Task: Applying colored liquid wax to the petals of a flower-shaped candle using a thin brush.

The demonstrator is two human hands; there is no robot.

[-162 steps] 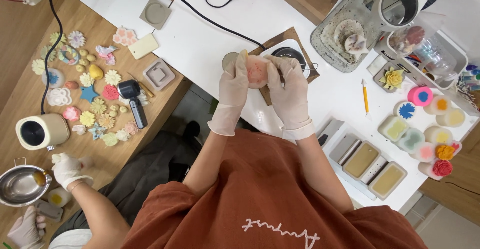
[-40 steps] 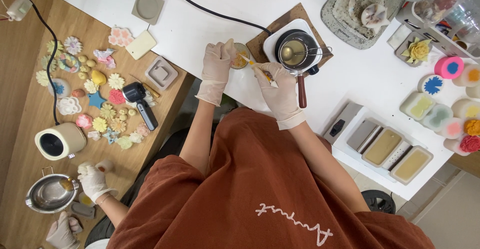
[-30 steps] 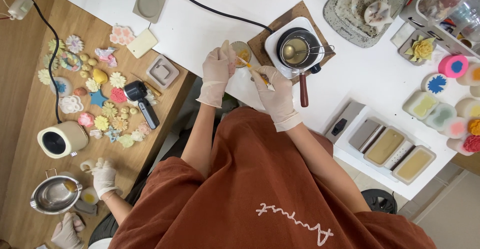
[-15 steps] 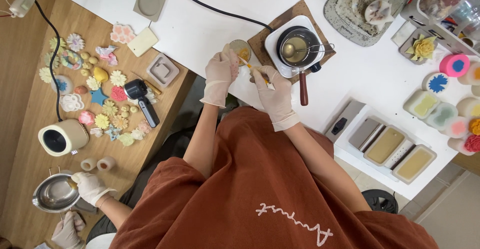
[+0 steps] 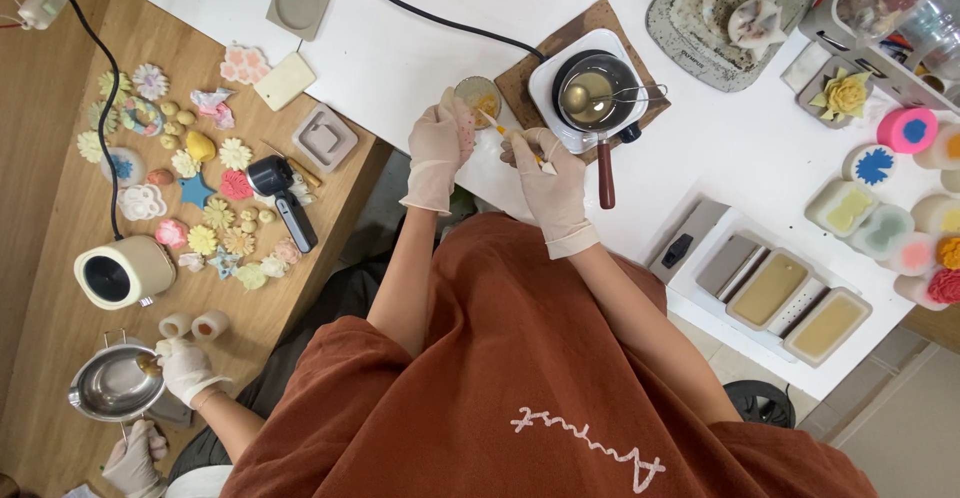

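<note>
Gloved left hand (image 5: 437, 148) now steadies a small round mould (image 5: 478, 93) on the white counter (image 5: 420, 58); right hand's (image 5: 548, 178) grip pinches a thin stick (image 5: 505, 133), having left the pan (image 5: 590, 93).

Changes since the earlier pictures:

- Pink round piece, once held up in both gloved hands over the white tabletop (image 5: 420, 53): gone from them.
- Left hand (image 5: 438, 148): now at a small round cup (image 5: 478, 95) of yellowish contents beside the hot plate.
- Right hand (image 5: 548, 180): now pinches a thin stick (image 5: 515, 140), its tip toward the cup.
- Small saucepan (image 5: 590, 93): now on the hot plate, formerly bare.
- Co-worker's gloved hand (image 5: 183, 366), lower left: moved from the two small cylinders (image 5: 193, 325) to the rim of the steel bowl (image 5: 112, 386).
</note>
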